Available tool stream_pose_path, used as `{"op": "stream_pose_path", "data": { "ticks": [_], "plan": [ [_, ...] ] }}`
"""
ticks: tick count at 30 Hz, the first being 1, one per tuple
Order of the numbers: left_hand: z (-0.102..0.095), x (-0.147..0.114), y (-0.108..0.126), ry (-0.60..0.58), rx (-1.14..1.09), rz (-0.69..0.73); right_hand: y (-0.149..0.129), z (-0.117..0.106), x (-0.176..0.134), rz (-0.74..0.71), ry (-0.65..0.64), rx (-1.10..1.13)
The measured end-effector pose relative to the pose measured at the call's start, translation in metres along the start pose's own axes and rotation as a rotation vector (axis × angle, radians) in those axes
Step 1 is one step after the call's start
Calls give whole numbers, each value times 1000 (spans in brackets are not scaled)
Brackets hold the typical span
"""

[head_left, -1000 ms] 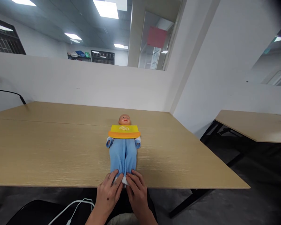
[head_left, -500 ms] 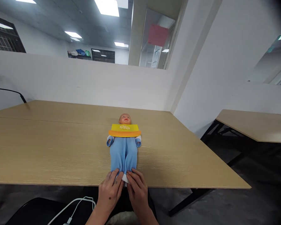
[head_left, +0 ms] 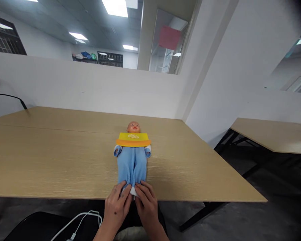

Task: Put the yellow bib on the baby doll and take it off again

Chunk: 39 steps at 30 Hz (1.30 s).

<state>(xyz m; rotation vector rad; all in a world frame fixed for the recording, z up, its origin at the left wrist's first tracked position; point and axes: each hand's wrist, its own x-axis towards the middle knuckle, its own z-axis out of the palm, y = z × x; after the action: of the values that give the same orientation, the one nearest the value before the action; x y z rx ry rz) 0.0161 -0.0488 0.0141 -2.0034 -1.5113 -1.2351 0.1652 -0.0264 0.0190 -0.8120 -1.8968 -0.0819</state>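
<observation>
A baby doll (head_left: 133,127) lies on its back on the table, its head away from me. Over its chest is a yellow bib (head_left: 133,137) with an orange lower edge and a white print. Blue trousers (head_left: 132,164) cover its legs, and white fabric (head_left: 133,191) shows between my hands at the bottom end. My left hand (head_left: 117,202) is closed on the left trouser leg's lower end, at the table's front edge. On the other leg's lower end, my right hand (head_left: 146,201) is closed likewise. The doll's feet are hidden under my fingers.
The wooden table (head_left: 65,157) runs back to a white wall with a window. White cables (head_left: 76,222) lie on a black chair (head_left: 32,227) at the lower left. A black cable (head_left: 22,103) reaches the table's far left. Another table (head_left: 273,134) stands at the right.
The camera view has shifted very slightly. Both hands stay at the trouser bottoms with only tiny finger movement, and the doll lies in the same place.
</observation>
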Motion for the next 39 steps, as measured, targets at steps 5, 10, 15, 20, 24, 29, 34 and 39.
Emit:
{"op": "stream_pose_path", "data": {
  "ticks": [5, 10, 15, 20, 24, 29, 34, 39],
  "plan": [
    [-6, -5, -2, -50, -91, -96, 2, -1, -3, 13, -20, -44],
    [-10, -10, -9, -65, -131, -153, 8, 0, -12, 116, 52, -126],
    [-5, -13, -15, -78, -65, -232, 13, 0, -17, 210, 22, -133],
    [0, -14, -17, -130, 30, -235, 13, 1, -17, 243, -16, -131],
    [0, -18, -18, -140, 87, -233, 12, 0, -18, 226, -18, -143],
    [-6, -22, -18, -154, 81, -268, 11, -5, -18, 226, -26, -108],
    [-10, -20, -17, -132, 26, -267, 11, -8, -16, 203, -49, -80],
    [-14, -5, -6, -53, -44, -112, 3, -5, -11, 167, -39, -65]
  ]
}}
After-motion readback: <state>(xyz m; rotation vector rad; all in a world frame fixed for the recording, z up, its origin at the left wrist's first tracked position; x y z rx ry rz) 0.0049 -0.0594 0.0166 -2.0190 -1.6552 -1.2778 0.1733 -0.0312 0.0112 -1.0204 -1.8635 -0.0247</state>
